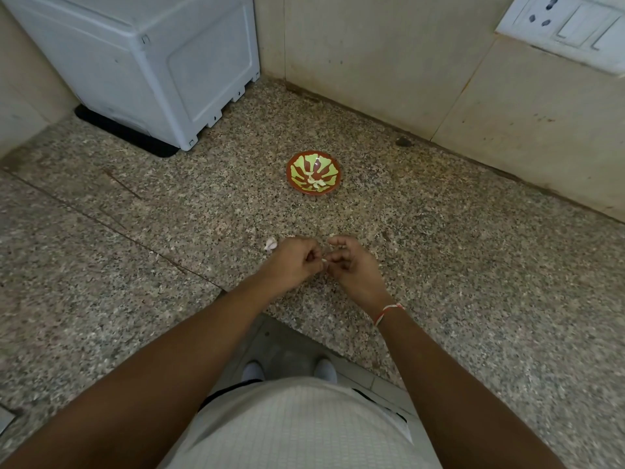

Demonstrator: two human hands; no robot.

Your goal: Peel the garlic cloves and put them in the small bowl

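Note:
A small red and yellow-green bowl (297, 164) stands on the speckled granite counter (439, 252), with a few peeled white cloves (316, 183) inside. Below the bowl, my left hand (293, 264) and my right hand (351, 265) meet over the counter. Both pinch one small white garlic clove (324, 261) between their fingertips; most of it is hidden by the fingers. More white garlic (270, 244) lies on the counter just left of my left hand.
A white boxy appliance (142, 62) on a black mat stands at the back left. Tiled walls close the back and right, with a socket plate (568, 25) at top right. The counter's front edge runs near my body.

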